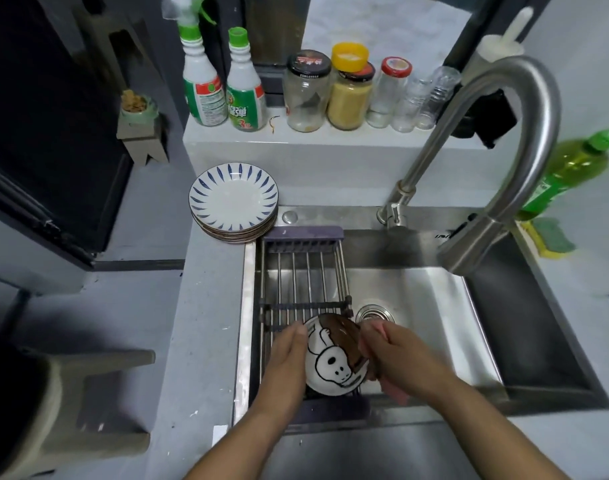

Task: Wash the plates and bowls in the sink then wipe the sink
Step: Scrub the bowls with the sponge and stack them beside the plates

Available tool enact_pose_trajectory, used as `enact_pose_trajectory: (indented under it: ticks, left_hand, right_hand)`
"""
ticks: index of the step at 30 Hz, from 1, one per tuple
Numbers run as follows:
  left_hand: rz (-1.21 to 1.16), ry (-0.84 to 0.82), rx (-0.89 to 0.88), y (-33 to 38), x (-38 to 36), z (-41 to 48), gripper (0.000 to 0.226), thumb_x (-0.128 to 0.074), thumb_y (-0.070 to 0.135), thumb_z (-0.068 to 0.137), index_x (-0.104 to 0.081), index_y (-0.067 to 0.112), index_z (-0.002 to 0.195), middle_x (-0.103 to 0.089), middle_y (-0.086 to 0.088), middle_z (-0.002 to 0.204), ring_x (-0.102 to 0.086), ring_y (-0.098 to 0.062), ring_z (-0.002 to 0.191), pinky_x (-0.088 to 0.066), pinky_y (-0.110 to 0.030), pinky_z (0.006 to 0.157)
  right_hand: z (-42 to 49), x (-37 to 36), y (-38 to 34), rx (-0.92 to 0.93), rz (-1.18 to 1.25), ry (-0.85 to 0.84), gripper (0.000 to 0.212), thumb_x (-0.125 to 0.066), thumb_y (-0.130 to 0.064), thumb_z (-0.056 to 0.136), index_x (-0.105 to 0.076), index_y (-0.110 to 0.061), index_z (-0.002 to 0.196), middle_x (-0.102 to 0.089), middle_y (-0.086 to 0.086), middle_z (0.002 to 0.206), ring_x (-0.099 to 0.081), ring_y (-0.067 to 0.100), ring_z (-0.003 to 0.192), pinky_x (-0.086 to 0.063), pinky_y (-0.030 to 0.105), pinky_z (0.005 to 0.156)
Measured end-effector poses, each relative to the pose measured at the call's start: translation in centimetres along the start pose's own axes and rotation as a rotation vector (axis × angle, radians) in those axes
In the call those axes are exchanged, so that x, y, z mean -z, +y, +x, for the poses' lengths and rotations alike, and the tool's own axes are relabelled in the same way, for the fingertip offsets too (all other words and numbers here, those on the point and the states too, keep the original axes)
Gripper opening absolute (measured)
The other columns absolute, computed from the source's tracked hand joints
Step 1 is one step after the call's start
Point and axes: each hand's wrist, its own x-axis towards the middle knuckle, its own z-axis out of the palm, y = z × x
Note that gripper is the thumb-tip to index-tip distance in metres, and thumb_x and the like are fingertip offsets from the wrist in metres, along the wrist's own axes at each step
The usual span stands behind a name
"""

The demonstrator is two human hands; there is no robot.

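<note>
Over sink (434, 306) rack (303, 271), I log bowl (330, 362) gripped by left hand (285, 362); right hand (396, 355) clutches cloth (395, 389) against its right side.

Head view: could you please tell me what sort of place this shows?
Most likely a small home kitchen: a steel sink with a tall faucet, a stack of plates beside it, and jars on the ledge.
</note>
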Motion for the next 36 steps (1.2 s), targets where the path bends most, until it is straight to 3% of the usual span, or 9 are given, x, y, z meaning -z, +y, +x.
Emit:
enact_pose_trajectory:
  ticks: [2, 7, 11, 17, 23, 26, 29, 33, 36]
  left_hand:
    - [-0.036, 0.006, -0.008, -0.6, -0.3, 0.0, 0.026, -0.038, 0.049, 0.108, -0.06, 0.044, 0.121, -0.061, 0.019, 0.131, -0.057, 0.002, 0.12, -0.042, -0.02, 0.1]
    - [-0.099, 0.072, -0.036, -2.6, -1.3, 0.7, 0.056, -0.045, 0.08, 0.086, -0.056, 0.054, 0.134, -0.058, 0.013, 0.146, -0.053, -0.011, 0.137, -0.039, -0.047, 0.119]
    - [-0.125, 0.07, -0.029, -2.6, -1.6, 0.9, 0.057, -0.044, 0.079, 0.085, -0.056, 0.055, 0.134, -0.056, 0.014, 0.147, -0.052, -0.011, 0.138, -0.037, -0.047, 0.12]
    - [-0.077, 0.063, -0.07, -1.7, -1.3, 0.8, 0.054, -0.044, 0.075, 0.088, -0.062, 0.047, 0.131, -0.06, 0.009, 0.141, -0.054, -0.015, 0.135, -0.039, -0.05, 0.118]
    - [0.059, 0.069, -0.17, 2.0, -0.6, -1.7, 0.062, -0.034, 0.075, 0.083, -0.058, 0.046, 0.132, -0.05, 0.02, 0.138, -0.039, -0.009, 0.141, -0.029, -0.044, 0.123]
    - [0.133, -0.022, -0.162, 4.1, -0.8, -3.4, 0.029, -0.033, 0.069, 0.094, -0.048, 0.055, 0.116, -0.05, 0.018, 0.133, -0.042, -0.011, 0.136, -0.034, -0.042, 0.119]
    - [0.175, -0.099, -0.117, 5.9, -1.4, -4.6, 0.027, -0.032, 0.065, 0.101, -0.043, 0.046, 0.117, -0.06, 0.006, 0.125, -0.058, -0.016, 0.119, -0.047, -0.046, 0.108]
    - [0.221, -0.12, -0.146, 7.7, -3.0, -5.5, 0.019, -0.03, 0.055, 0.107, -0.046, 0.048, 0.113, -0.069, 0.013, 0.109, -0.066, -0.013, 0.104, -0.053, -0.047, 0.1]
    - [0.021, -0.146, -0.095, 8.5, -4.8, -6.2, 0.019, -0.041, 0.041, 0.11, -0.057, 0.039, 0.118, -0.071, 0.006, 0.111, -0.071, -0.013, 0.099, -0.062, -0.054, 0.086]
  right_hand:
    - [0.2, -0.2, 0.1, -0.041, 0.065, -0.009, 0.037, -0.046, -0.03, 0.104, -0.055, -0.008, 0.075, -0.054, 0.004, 0.06, -0.057, 0.019, 0.056, -0.046, 0.031, 0.055]
    - [0.1, -0.5, 0.3, -0.023, 0.09, -0.007, 0.034, -0.048, -0.038, 0.096, -0.057, -0.014, 0.073, -0.054, 0.001, 0.061, -0.055, 0.023, 0.059, -0.051, 0.046, 0.064]
    - [-0.3, -0.8, 0.3, -0.013, 0.165, 0.015, 0.035, -0.047, -0.036, 0.096, -0.058, -0.015, 0.071, -0.053, 0.005, 0.06, -0.055, 0.027, 0.055, -0.053, 0.057, 0.061]
    - [-1.4, -0.6, 0.1, -0.018, 0.181, 0.051, 0.035, -0.049, -0.038, 0.095, -0.064, -0.018, 0.07, -0.063, -0.001, 0.062, -0.064, 0.027, 0.07, -0.055, 0.063, 0.086]
    - [-3.2, 0.1, -1.2, -0.024, 0.379, 0.085, 0.037, -0.05, -0.03, 0.104, -0.06, 0.005, 0.097, -0.059, 0.018, 0.069, -0.059, 0.034, 0.063, -0.056, 0.054, 0.072]
    - [-3.9, 1.1, -1.7, 0.001, 0.41, 0.102, 0.041, -0.049, -0.033, 0.105, -0.058, 0.006, 0.11, -0.056, 0.038, 0.078, -0.056, 0.04, 0.061, -0.049, 0.052, 0.063]
    - [-4.8, 2.6, -2.2, 0.031, 0.403, 0.123, 0.05, -0.051, -0.044, 0.094, -0.059, 0.003, 0.106, -0.051, 0.053, 0.084, -0.054, 0.046, 0.06, -0.04, 0.054, 0.061]
    - [-5.6, 5.0, -1.5, 0.032, 0.406, 0.12, 0.05, -0.046, -0.042, 0.103, -0.06, 0.005, 0.095, -0.065, 0.031, 0.07, -0.059, 0.039, 0.059, -0.043, 0.046, 0.055]
    - [-6.1, 7.0, -0.4, 0.024, 0.409, 0.112, 0.046, -0.044, -0.042, 0.105, -0.063, -0.002, 0.092, -0.065, 0.022, 0.068, -0.06, 0.037, 0.062, -0.043, 0.05, 0.063]
